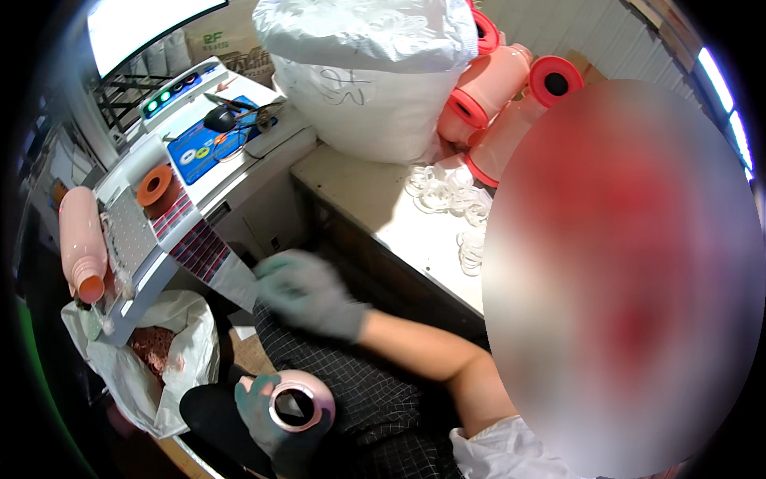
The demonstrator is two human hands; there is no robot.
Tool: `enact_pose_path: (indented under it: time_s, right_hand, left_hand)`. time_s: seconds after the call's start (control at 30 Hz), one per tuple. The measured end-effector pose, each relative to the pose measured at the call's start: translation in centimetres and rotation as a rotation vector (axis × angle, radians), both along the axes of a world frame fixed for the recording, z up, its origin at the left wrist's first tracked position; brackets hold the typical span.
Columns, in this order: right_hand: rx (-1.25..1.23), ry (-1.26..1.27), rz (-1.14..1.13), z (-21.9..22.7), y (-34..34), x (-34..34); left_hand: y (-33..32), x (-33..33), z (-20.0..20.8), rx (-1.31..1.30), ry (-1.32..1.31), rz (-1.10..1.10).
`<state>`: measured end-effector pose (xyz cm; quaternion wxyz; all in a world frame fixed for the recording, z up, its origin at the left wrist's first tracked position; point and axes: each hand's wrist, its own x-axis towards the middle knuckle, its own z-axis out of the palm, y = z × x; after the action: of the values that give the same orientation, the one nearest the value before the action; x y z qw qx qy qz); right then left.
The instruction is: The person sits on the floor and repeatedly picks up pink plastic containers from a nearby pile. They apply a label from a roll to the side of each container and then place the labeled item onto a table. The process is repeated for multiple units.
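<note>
A pink bottle (319, 397) with a dark round mouth rests in my lap. Gloved in grey-green, my left hand (259, 407) is wrapped round its side, and the mouth faces up toward me. My right hand (307, 294), in the same kind of glove, is raised above my dark checked clothing and smeared by motion. It is close to the loose end of a pale strip (231, 279) with dark red-and-blue printed patches. Whether its fingers touch or grip the strip cannot be made out.
Left, a white machine carries an orange roll (158, 190), a blue mat (209, 144) and a pink bottle (82, 239). Below hangs a lined bin (187, 335). A big white sack (367, 96), white rings (447, 191) and pink containers (491, 80) occupy the bench. A blurred patch covers the right.
</note>
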<state>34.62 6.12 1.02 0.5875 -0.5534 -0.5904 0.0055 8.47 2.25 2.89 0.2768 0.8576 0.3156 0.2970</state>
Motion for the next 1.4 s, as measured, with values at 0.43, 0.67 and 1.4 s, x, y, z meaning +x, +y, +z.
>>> enact_pose_path:
  time_s: [0.43, 0.67, 1.4]
  right_hand:
    - [-0.755, -0.34, -1.438, -6.0, -23.4, 32.7]
    - [-0.954, -0.026, -1.307, -3.9, -26.0, 31.2]
    - [-0.18, -0.539, 0.068, 4.3, -9.4, -2.7]
  left_hand:
    - [2.4, 2.3, 1.5, -0.174, -0.108, -0.22]
    - [4.7, 4.5, 0.1, 0.087, -0.049, -0.411]
    - [1.1, 5.4, 2.1, 0.181, -0.05, -0.444]
